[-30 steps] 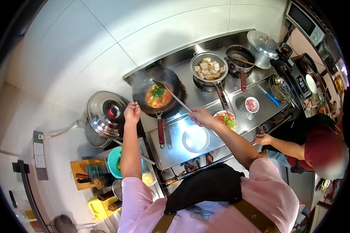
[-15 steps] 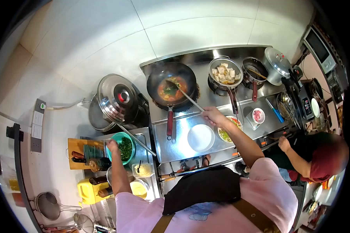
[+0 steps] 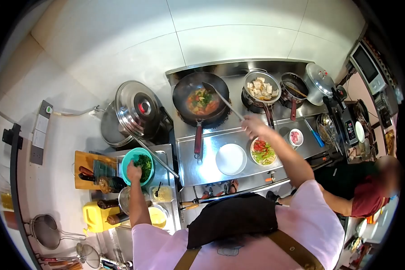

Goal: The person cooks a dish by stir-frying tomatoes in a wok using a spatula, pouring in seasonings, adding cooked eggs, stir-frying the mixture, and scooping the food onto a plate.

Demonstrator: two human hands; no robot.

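Note:
My right hand (image 3: 254, 126) is closed around the long metal handle of a wok spatula (image 3: 230, 107), slightly blurred. The spatula's dark head lies against the far right inside of the wok (image 3: 182, 92), just above the food. In the wok is a reddish mix (image 3: 200, 104) with bits of green. On the left, my left hand (image 3: 133, 172) reaches over the near left rim of a turquoise bowl (image 3: 125, 161). Chopped leafy greens (image 3: 144, 166) fill the bowl, and my fingertips are down beside them, partly hidden.
A white plate (image 3: 231, 159) and a bowl of sliced peppers (image 3: 263, 152) stand before the stove. A pan of pale cubes (image 3: 262, 88) and a small dark pot (image 3: 295, 85) are on the right. A large lidded pot (image 3: 137, 112) stands left. A co-worker (image 3: 369, 193) is at right.
My left hand has moved from the bowl's left rim to its inside, by the greens. The spatula's head has shifted away from the food, up the wok's far right side.

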